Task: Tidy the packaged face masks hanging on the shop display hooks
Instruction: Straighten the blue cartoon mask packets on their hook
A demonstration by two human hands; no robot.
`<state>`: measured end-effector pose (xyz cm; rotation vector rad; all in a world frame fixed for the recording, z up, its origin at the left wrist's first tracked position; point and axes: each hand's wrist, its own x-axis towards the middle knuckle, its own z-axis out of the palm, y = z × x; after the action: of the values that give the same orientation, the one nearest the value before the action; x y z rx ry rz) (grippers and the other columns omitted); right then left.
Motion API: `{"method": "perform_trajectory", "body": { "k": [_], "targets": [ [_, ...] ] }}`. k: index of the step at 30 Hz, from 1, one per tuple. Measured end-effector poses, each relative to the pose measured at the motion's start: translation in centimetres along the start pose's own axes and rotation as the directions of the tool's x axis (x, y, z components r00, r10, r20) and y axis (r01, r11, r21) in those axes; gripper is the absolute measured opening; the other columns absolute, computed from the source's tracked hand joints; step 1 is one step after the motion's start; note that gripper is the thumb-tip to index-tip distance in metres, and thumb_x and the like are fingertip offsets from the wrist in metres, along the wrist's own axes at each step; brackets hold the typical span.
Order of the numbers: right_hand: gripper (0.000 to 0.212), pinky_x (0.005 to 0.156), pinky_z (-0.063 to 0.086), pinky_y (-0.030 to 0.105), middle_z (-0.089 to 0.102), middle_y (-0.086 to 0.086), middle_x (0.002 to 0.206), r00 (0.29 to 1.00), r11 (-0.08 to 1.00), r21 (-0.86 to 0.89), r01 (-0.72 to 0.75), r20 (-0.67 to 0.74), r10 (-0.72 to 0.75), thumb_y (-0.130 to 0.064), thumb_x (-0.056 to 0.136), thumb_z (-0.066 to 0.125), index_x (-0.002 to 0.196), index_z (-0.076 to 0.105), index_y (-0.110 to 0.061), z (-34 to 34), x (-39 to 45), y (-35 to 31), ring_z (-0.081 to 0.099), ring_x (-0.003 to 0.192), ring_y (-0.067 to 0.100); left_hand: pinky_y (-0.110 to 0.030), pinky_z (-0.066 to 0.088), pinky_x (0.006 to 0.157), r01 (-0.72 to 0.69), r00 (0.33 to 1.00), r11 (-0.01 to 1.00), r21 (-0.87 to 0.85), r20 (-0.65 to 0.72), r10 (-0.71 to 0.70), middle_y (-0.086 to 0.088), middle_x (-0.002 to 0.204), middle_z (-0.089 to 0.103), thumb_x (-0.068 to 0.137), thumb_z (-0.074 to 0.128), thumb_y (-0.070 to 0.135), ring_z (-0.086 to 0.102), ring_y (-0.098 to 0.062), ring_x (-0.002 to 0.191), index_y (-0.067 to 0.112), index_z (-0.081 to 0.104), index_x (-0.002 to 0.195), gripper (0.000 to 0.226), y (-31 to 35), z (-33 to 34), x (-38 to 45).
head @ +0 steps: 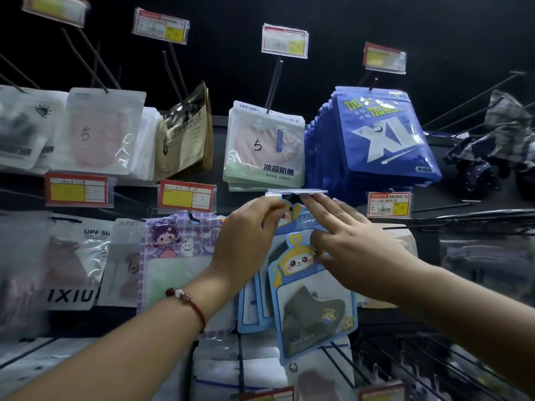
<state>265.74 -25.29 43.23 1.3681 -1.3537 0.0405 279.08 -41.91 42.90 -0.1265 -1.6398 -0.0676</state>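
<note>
Both hands are up at the middle row of a dark shop display wall. The left hand (pixel 249 235), with a red bead bracelet (pixel 188 302) on its wrist, has fingers curled at the top edge of a light blue cartoon mask pack (pixel 314 302), pinching it near the hook end under a tipped-up price tag holder (pixel 296 192). The right hand (pixel 356 241) is flat, fingers straight and spread, pressing on the front of the same pack; its fingertips reach up just under the tag holder. The pack hangs tilted, in front of more blue packs (pixel 254 308) on the same hook. Just left hangs a purple checked cartoon pack (pixel 179 256), partly behind the left forearm. In the row above: a green and white pack stack (pixel 263 146) marked with a handwritten 5, a thick stack of blue XL packs (pixel 382 134) to its right, a brown pack (pixel 185 131) hanging askew to its left, and white packs (pixel 101 131) further left. Red and yellow price labels (pixel 186 195) sit on the hook ends. Bare hooks (pixel 469 102) stick out at far right.
</note>
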Motion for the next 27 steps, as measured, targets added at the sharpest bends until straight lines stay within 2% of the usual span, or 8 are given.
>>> {"method": "perform_trajectory", "body": {
  "k": [2, 5, 10, 18, 21, 23, 25, 27],
  "targets": [
    [0.016, 0.115, 0.027, 0.05, 0.026, 0.023, 0.157, 1.0, 1.0, -0.01, -0.002, -0.002, 0.002, -0.029, 0.08, 0.075, 0.09, 0.064, -0.022, 0.0, 0.0, 0.1, 0.023, 0.146, 0.038, -0.034, 0.057, 0.073, -0.068, 0.998, 0.994, 0.083, 0.018, 0.066, 0.003, 0.097, 0.073, 0.099, 0.061, 0.023, 0.068, -0.011, 0.084, 0.016, 0.072, 0.11, 0.017, -0.4, 0.3, 0.5],
    [0.015, 0.116, 0.027, 0.05, 0.023, 0.021, 0.158, 1.0, 1.0, -0.003, 0.0, -0.012, 0.0, -0.028, 0.081, 0.074, 0.088, 0.062, -0.021, -0.1, 0.1, 0.1, 0.02, 0.147, 0.037, -0.039, 0.056, 0.061, -0.196, 0.98, 0.94, 0.279, 0.079, 0.181, 0.001, 0.089, 0.07, 0.099, 0.059, 0.028, 0.067, -0.017, 0.076, 0.02, 0.073, 0.111, 0.02, -1.1, 0.6, 0.7],
    [0.019, 0.113, 0.032, 0.053, 0.03, 0.024, 0.155, 1.0, 1.0, 0.01, -0.019, -0.008, 0.019, -0.028, 0.079, 0.076, 0.091, 0.064, -0.02, -0.4, 0.0, 0.1, 0.027, 0.144, 0.039, -0.039, 0.052, 0.054, -0.324, 0.946, 0.869, 0.375, 0.114, 0.303, 0.0, 0.082, 0.066, 0.099, 0.059, 0.032, 0.062, -0.018, 0.068, 0.019, 0.073, 0.108, 0.021, -1.6, 0.3, 0.5],
    [0.024, 0.109, 0.033, 0.053, 0.038, 0.024, 0.15, 0.999, 1.0, 0.019, -0.01, -0.041, 0.01, -0.025, 0.071, 0.082, 0.084, 0.063, -0.02, -0.8, 0.1, -0.1, 0.036, 0.14, 0.04, -0.032, 0.05, 0.051, -0.322, 0.947, 0.847, 0.422, 0.157, 0.281, 0.001, 0.077, 0.066, 0.093, 0.064, 0.027, 0.061, -0.018, 0.064, 0.018, 0.074, 0.104, 0.017, -1.9, -1.1, 0.5],
    [0.023, 0.11, 0.03, 0.051, 0.035, 0.025, 0.152, 0.999, 0.999, 0.025, -0.026, -0.032, 0.027, -0.027, 0.072, 0.081, 0.083, 0.063, -0.021, -0.4, 0.4, -0.4, 0.034, 0.141, 0.039, -0.036, 0.051, 0.051, -0.326, 0.944, 0.817, 0.476, 0.215, 0.251, -0.002, 0.078, 0.067, 0.087, 0.075, 0.02, 0.062, -0.025, 0.063, 0.019, 0.074, 0.104, 0.017, -2.2, -0.6, 0.1],
    [0.022, 0.112, 0.025, 0.05, 0.03, 0.025, 0.154, 0.999, 0.999, 0.023, -0.042, -0.026, 0.043, -0.028, 0.074, 0.08, 0.083, 0.062, -0.021, 0.0, 0.4, -0.7, 0.03, 0.143, 0.037, -0.036, 0.047, 0.053, -0.319, 0.945, 0.789, 0.525, 0.24, 0.223, -0.004, 0.079, 0.065, 0.082, 0.081, 0.024, 0.059, -0.026, 0.064, 0.018, 0.074, 0.104, 0.024, -2.2, 0.0, -0.2],
    [0.019, 0.114, 0.023, 0.049, 0.027, 0.025, 0.156, 0.998, 0.998, 0.023, -0.053, -0.03, 0.054, -0.027, 0.077, 0.077, 0.085, 0.061, -0.02, 0.2, 0.3, -1.0, 0.026, 0.145, 0.037, -0.039, 0.047, 0.06, -0.295, 0.95, 0.779, 0.552, 0.259, 0.176, -0.007, 0.089, 0.064, 0.082, 0.08, 0.029, 0.058, -0.028, 0.073, 0.019, 0.073, 0.109, 0.03, -2.3, 0.0, -0.4],
    [0.015, 0.115, 0.021, 0.049, 0.024, 0.024, 0.157, 0.997, 0.998, 0.019, -0.066, -0.031, 0.067, -0.025, 0.08, 0.073, 0.087, 0.061, -0.02, 0.3, 0.2, -1.1, 0.023, 0.146, 0.037, -0.045, 0.05, 0.073, -0.248, 0.962, 0.788, 0.563, 0.241, 0.13, -0.013, 0.108, 0.063, 0.086, 0.075, 0.027, 0.06, -0.031, 0.09, 0.019, 0.071, 0.116, 0.032, -2.6, -0.6, -1.0]
  ]
}}
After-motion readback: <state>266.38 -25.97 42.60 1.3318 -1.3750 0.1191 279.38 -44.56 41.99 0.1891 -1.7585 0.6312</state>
